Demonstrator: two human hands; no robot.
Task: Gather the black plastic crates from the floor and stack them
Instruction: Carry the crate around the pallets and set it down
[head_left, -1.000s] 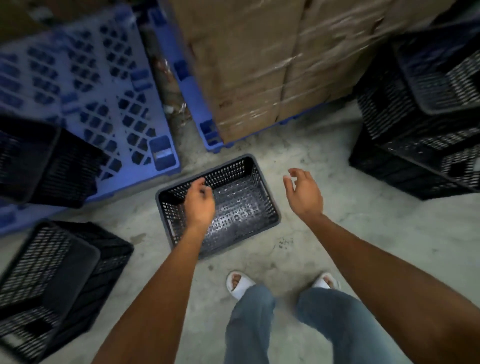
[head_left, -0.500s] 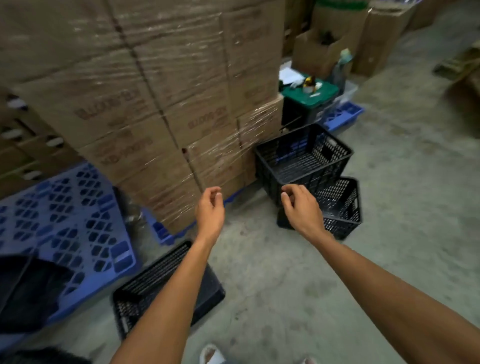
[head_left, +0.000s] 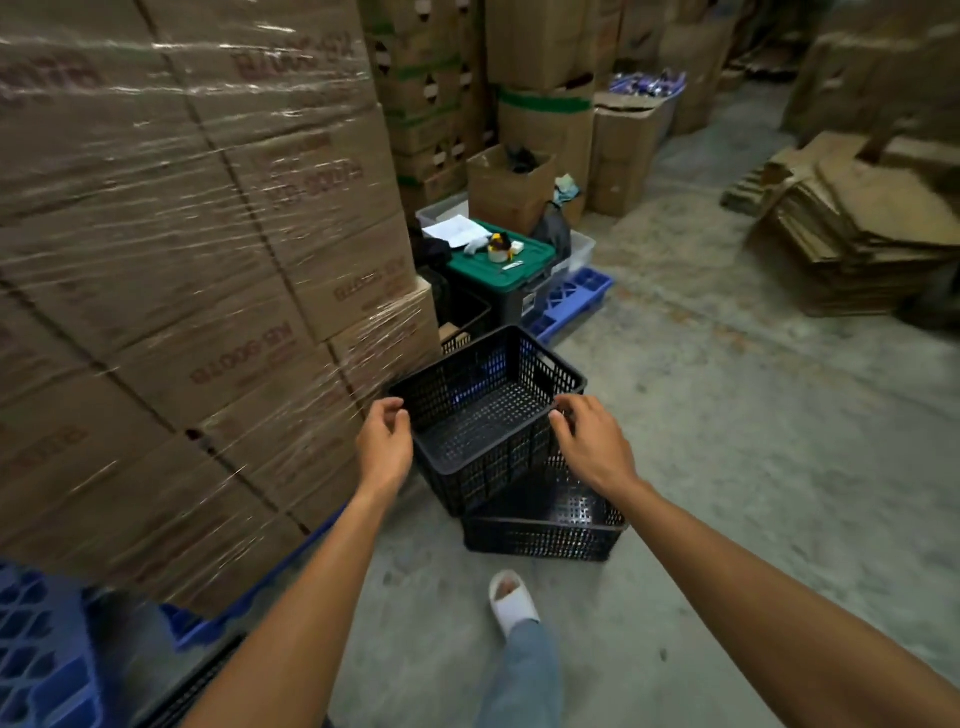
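Observation:
A black perforated plastic crate (head_left: 488, 395) sits tilted, its near side resting on a second, lower black crate (head_left: 540, 535) on the concrete floor. My left hand (head_left: 384, 441) is at the upper crate's near left corner, fingers curled and apart, holding nothing. At the near right corner my right hand (head_left: 589, 441) has its fingertips against the rim, not closed around it. A sliver of a third black crate (head_left: 200, 686) shows at the bottom left, partly hidden by my left arm.
A tall shrink-wrapped stack of cartons (head_left: 197, 260) on a blue pallet (head_left: 47, 660) walls off the left. Behind the crates stand a green-lidded tote (head_left: 506, 273) and more boxes. Flattened cardboard (head_left: 852, 234) is piled at the right. My sandalled foot (head_left: 511, 597) is just before the crates.
I have turned from the crate at my feet and walked up to the two crates by the cartons. Both hands have moved forward to the upper crate's near rim.

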